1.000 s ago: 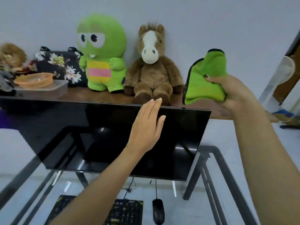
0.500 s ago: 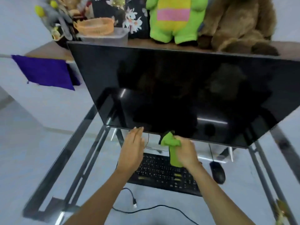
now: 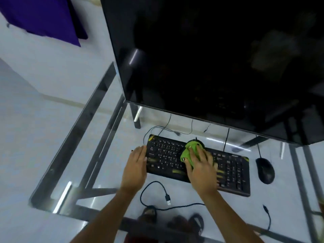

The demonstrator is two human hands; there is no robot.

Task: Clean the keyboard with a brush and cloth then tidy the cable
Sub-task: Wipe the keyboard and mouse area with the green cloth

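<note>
A black keyboard [image 3: 166, 155] with yellow-green accents lies on the glass desk [image 3: 105, 163] below the monitor. My right hand [image 3: 201, 165] presses a green cloth [image 3: 188, 152] flat onto the middle of the keys. My left hand [image 3: 135, 166] rests against the keyboard's left edge, fingers together and extended, holding nothing. A black cable [image 3: 152, 195] with a loose USB plug [image 3: 168, 199] loops on the glass in front of the keyboard. No brush is in view.
A large dark monitor [image 3: 210, 58] overhangs the back of the desk. A black mouse [image 3: 265, 171] sits right of the keyboard. Thin cables [image 3: 164, 128] trail behind it. A purple cloth [image 3: 43, 18] hangs at upper left. Sandals [image 3: 184, 223] show through the glass.
The view tilted down from the shelf to the desk. My right hand brought the green cloth from the shelf down onto the keys, and my left hand dropped to the keyboard's left edge.
</note>
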